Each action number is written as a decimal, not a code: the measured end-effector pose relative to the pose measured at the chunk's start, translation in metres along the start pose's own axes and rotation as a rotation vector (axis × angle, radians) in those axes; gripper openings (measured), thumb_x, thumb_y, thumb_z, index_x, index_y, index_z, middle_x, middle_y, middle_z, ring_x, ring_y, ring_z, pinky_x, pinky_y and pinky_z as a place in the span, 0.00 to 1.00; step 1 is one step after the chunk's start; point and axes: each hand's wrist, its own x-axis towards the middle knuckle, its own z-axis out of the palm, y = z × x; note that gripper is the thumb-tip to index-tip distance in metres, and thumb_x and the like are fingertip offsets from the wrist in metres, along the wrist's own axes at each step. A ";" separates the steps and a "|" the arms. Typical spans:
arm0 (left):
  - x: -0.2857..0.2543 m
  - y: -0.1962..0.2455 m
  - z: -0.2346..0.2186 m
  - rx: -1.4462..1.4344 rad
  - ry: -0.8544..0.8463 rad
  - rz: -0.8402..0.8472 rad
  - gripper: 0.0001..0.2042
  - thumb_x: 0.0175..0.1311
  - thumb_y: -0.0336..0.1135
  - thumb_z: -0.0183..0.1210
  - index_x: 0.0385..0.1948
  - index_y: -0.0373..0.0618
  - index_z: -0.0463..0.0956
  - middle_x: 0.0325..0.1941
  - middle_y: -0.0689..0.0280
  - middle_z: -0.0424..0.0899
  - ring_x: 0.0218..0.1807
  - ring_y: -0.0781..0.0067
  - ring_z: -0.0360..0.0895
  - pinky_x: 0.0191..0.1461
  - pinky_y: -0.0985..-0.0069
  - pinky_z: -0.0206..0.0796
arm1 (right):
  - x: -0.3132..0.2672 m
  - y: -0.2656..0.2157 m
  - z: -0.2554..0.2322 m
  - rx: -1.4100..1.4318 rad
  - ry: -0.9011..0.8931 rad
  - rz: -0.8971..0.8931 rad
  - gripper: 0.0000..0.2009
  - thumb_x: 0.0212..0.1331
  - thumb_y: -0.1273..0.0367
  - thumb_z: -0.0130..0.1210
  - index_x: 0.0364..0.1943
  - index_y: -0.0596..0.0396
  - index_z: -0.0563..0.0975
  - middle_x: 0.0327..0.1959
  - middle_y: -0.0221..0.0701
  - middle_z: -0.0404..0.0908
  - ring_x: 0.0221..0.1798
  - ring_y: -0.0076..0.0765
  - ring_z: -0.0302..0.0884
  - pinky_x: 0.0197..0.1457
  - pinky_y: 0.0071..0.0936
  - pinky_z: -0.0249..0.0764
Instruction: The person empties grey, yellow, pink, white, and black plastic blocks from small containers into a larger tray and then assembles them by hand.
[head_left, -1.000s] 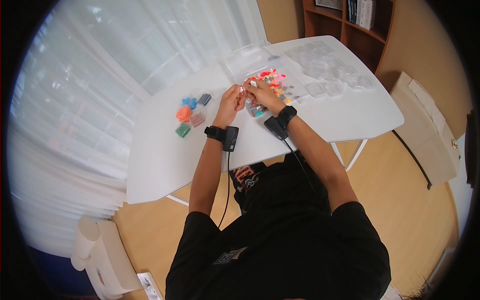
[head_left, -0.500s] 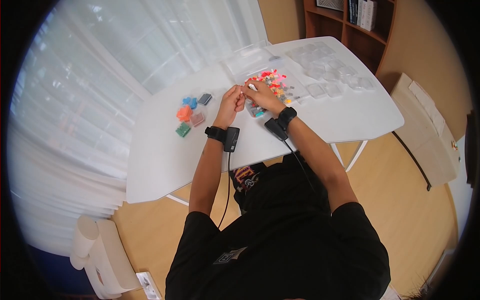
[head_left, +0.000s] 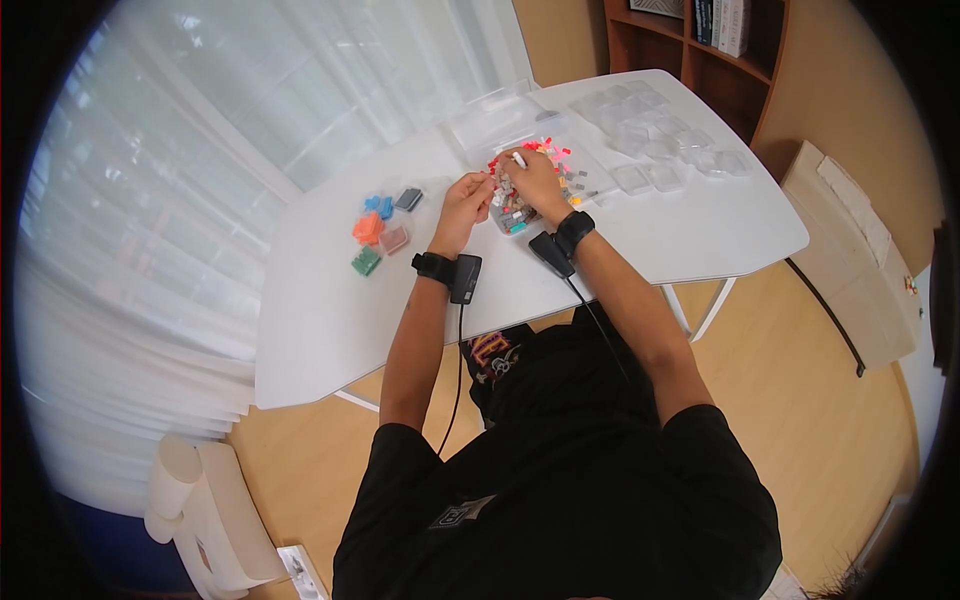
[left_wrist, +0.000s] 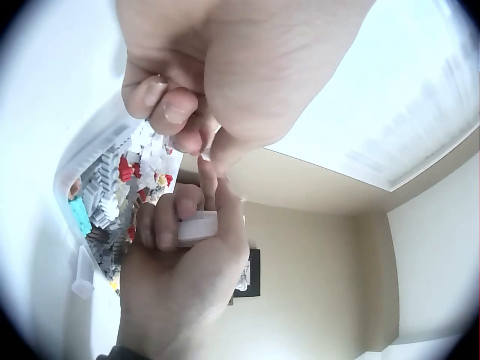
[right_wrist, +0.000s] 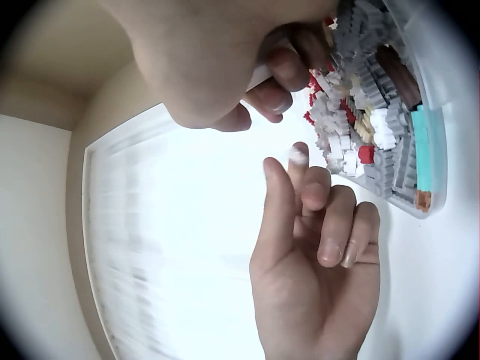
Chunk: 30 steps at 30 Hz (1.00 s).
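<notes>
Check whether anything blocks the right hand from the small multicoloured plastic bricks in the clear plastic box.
Nothing visible does: in the head view the right hand is over the box, whose bricks lie uncovered, with the left hand beside it.

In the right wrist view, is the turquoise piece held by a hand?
No, the turquoise piece lies inside the clear box, apart from the left hand and the right hand.

Sheer white curtains (head_left: 330, 90), daylight behind; pale wood floor (head_left: 780, 370); brown bookshelf (head_left: 690, 52); tan wall (head_left: 850, 100)
</notes>
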 end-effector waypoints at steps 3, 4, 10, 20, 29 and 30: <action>0.000 -0.002 -0.002 0.069 -0.050 0.022 0.12 0.67 0.34 0.53 0.47 0.40 0.73 0.23 0.73 0.69 0.18 0.88 0.57 0.20 0.87 0.47 | 0.002 0.001 0.000 -0.023 0.027 0.044 0.17 0.59 0.60 0.51 0.34 0.63 0.79 0.25 0.45 0.80 0.29 0.45 0.77 0.37 0.35 0.70; 0.000 -0.002 -0.003 0.069 -0.049 0.022 0.12 0.67 0.34 0.53 0.47 0.40 0.73 0.23 0.73 0.69 0.18 0.88 0.57 0.20 0.87 0.47 | 0.002 0.001 -0.001 -0.023 0.026 0.045 0.17 0.59 0.60 0.51 0.34 0.63 0.79 0.25 0.45 0.80 0.29 0.45 0.77 0.37 0.35 0.70; -0.007 0.014 0.007 0.041 0.084 0.095 0.15 0.65 0.31 0.54 0.52 0.39 0.72 0.24 0.74 0.70 0.19 0.90 0.58 0.20 0.87 0.46 | -0.001 -0.006 -0.002 -0.080 -0.190 0.156 0.18 0.58 0.58 0.51 0.35 0.63 0.78 0.29 0.47 0.80 0.34 0.49 0.78 0.39 0.38 0.70; -0.009 0.013 0.010 0.208 0.063 0.169 0.12 0.62 0.31 0.58 0.46 0.40 0.77 0.28 0.77 0.74 0.21 0.94 0.57 0.21 0.90 0.43 | -0.007 0.001 0.000 -0.308 -0.303 -0.073 0.17 0.51 0.64 0.54 0.43 0.60 0.77 0.35 0.48 0.80 0.43 0.54 0.77 0.47 0.44 0.71; -0.004 0.015 0.003 -0.116 0.282 0.209 0.07 0.68 0.37 0.52 0.38 0.43 0.72 0.33 0.69 0.77 0.29 0.83 0.72 0.28 0.85 0.58 | -0.006 -0.007 0.001 -0.110 -0.375 0.037 0.15 0.55 0.61 0.54 0.35 0.61 0.79 0.26 0.41 0.79 0.32 0.42 0.76 0.37 0.35 0.69; -0.005 0.018 0.004 -0.181 0.316 0.209 0.08 0.70 0.38 0.50 0.37 0.44 0.70 0.35 0.67 0.78 0.32 0.80 0.75 0.31 0.83 0.61 | -0.005 -0.002 0.003 0.020 -0.309 0.013 0.16 0.57 0.59 0.54 0.32 0.61 0.79 0.23 0.39 0.78 0.28 0.37 0.75 0.34 0.32 0.68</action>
